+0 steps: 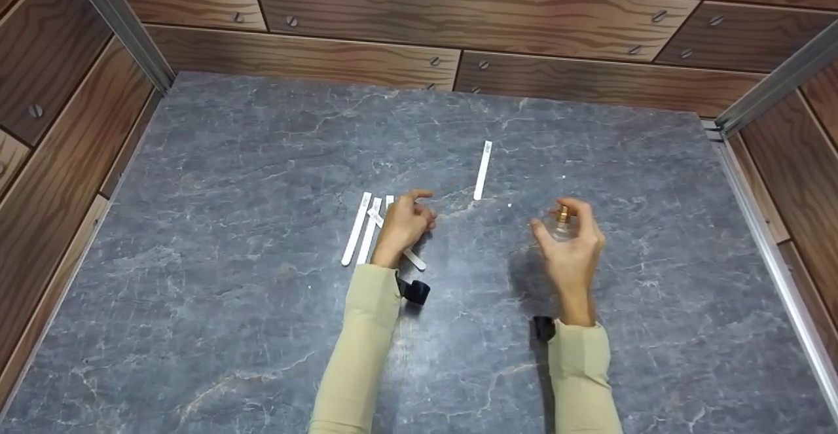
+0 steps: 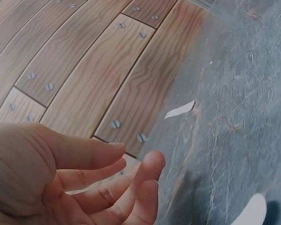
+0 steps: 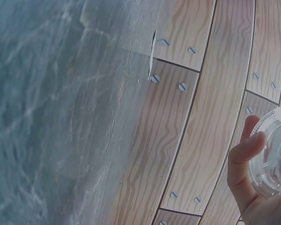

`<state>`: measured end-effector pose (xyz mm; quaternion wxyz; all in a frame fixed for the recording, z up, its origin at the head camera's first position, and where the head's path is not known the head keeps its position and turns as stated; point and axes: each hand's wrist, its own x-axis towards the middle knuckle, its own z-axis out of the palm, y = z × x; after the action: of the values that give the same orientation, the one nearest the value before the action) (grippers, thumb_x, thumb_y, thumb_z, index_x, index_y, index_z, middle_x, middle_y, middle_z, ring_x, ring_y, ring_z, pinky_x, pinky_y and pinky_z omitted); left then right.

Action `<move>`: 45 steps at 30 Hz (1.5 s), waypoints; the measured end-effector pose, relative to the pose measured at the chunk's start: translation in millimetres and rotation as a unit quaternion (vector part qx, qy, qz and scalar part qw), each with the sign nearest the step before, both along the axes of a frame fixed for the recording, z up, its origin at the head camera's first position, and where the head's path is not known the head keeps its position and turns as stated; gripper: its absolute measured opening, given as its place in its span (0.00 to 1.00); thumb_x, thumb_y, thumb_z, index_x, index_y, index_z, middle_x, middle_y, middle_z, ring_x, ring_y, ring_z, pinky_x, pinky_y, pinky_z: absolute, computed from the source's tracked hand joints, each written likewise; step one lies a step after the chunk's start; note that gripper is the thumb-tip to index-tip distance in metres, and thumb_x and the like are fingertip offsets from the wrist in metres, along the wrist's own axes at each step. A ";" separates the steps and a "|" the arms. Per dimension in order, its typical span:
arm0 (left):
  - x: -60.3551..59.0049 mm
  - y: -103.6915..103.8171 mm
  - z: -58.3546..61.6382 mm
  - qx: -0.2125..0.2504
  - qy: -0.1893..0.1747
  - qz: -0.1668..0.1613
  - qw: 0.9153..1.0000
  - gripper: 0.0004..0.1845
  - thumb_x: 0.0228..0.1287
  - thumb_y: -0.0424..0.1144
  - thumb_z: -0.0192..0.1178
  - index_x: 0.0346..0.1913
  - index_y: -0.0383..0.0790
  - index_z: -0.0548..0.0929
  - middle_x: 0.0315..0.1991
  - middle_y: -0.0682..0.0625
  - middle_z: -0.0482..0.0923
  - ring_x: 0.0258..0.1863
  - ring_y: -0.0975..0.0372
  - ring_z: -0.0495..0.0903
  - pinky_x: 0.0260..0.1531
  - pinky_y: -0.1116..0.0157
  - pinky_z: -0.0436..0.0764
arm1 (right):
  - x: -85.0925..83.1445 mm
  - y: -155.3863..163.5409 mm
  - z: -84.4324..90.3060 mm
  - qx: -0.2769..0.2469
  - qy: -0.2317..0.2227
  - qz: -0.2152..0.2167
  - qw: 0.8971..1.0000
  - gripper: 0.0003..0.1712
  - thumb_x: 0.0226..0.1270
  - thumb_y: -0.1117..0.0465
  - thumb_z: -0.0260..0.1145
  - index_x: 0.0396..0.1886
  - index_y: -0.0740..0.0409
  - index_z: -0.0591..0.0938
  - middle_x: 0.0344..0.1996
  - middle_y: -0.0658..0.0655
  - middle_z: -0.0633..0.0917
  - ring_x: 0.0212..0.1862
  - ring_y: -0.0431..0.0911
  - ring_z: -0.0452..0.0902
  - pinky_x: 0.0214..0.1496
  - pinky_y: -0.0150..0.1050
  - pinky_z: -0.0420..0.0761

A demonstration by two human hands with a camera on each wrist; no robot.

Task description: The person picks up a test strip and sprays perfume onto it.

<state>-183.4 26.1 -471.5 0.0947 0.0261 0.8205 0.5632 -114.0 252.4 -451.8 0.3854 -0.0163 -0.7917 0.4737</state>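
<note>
My right hand grips a small clear glass bottle with a gold spray top, held upright above the grey marble tabletop. In the right wrist view the bottle's round clear base sits against my thumb. My left hand hovers over a group of white paper strips, its fingers loosely curled with nothing in them. One strip sticks out from under that hand. A single strip lies apart, farther back.
Wood-patterned walls with screws enclose the tabletop on three sides, with metal rails at the corners and along the right edge. The lone strip shows far off in the left wrist view and as a strip in the right wrist view.
</note>
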 end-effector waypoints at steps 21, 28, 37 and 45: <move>26.7 -32.7 3.9 0.000 0.012 0.021 1.000 0.21 0.67 0.22 0.54 0.63 0.27 0.77 0.37 0.37 0.87 0.32 0.52 0.88 0.26 0.72 0.77 | -2.8 5.4 -7.5 0.003 -0.004 -0.015 1.000 0.23 0.42 0.85 0.74 0.42 0.77 0.80 0.32 0.70 0.84 0.36 0.38 0.75 0.44 0.26 0.73; 38.3 -40.2 0.2 0.006 0.006 0.035 0.999 0.20 0.66 0.22 0.54 0.61 0.26 0.78 0.34 0.38 0.87 0.28 0.54 0.86 0.16 0.76 0.71 | -2.7 9.2 -9.2 0.001 0.007 0.004 1.000 0.22 0.44 0.82 0.75 0.43 0.76 0.80 0.32 0.68 0.84 0.36 0.39 0.76 0.44 0.27 0.74; 48.9 -50.1 -2.0 -0.004 -0.003 0.055 0.998 0.19 0.69 0.25 0.58 0.62 0.27 0.77 0.31 0.41 0.86 0.27 0.56 0.84 0.24 0.71 0.73 | -2.9 7.3 -8.5 -0.018 -0.005 0.009 1.000 0.22 0.45 0.79 0.76 0.43 0.72 0.82 0.32 0.63 0.85 0.36 0.39 0.77 0.44 0.29 0.75; 47.4 -55.0 -5.4 -0.020 -0.007 0.090 0.996 0.20 0.68 0.26 0.58 0.62 0.28 0.78 0.34 0.40 0.88 0.32 0.54 0.88 0.34 0.64 0.81 | -4.7 7.4 -11.3 -0.014 -0.012 0.001 1.000 0.23 0.44 0.81 0.76 0.43 0.73 0.81 0.33 0.65 0.85 0.37 0.37 0.76 0.45 0.27 0.74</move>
<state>-136.0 -28.9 -476.9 0.0493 -0.0537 0.8300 0.5530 -118.7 259.8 -463.0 0.3753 -0.0265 -0.7895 0.4849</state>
